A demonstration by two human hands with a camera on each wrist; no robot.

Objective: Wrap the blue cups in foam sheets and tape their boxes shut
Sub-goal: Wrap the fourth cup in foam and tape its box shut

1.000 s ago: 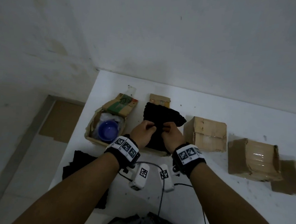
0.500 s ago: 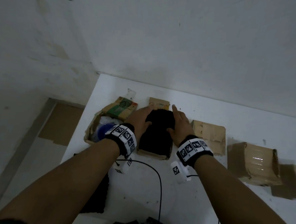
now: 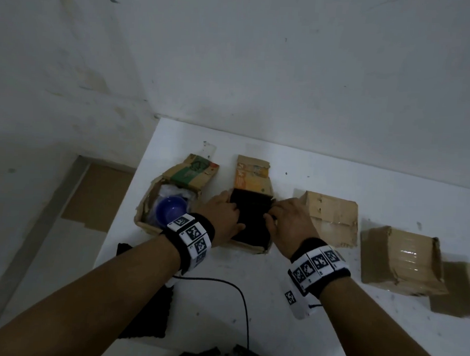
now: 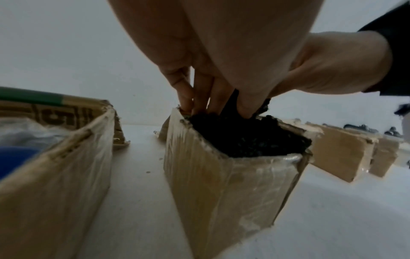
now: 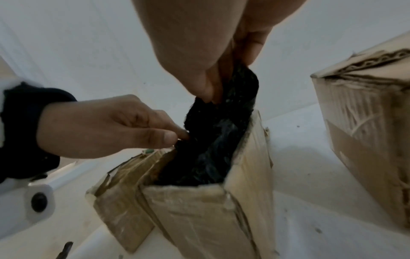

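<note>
While both hands tuck black foam (image 3: 253, 219) into the open box (image 3: 248, 246), left hand (image 3: 222, 218) pressing with straight fingers, right hand (image 3: 288, 221) apparently pinching a fold, flap-closing and taping should follow.

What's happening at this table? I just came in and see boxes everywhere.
A person is packing cups into cardboard boxes. Both hands, left hand and right hand, are tucking black foam down into the open middle box; the right hand pinches a raised fold of it. The box on the left is open too, with a blue cup showing on white wrapping. The closed boxes to the right look taped. No cup shows under the black foam.
</note>
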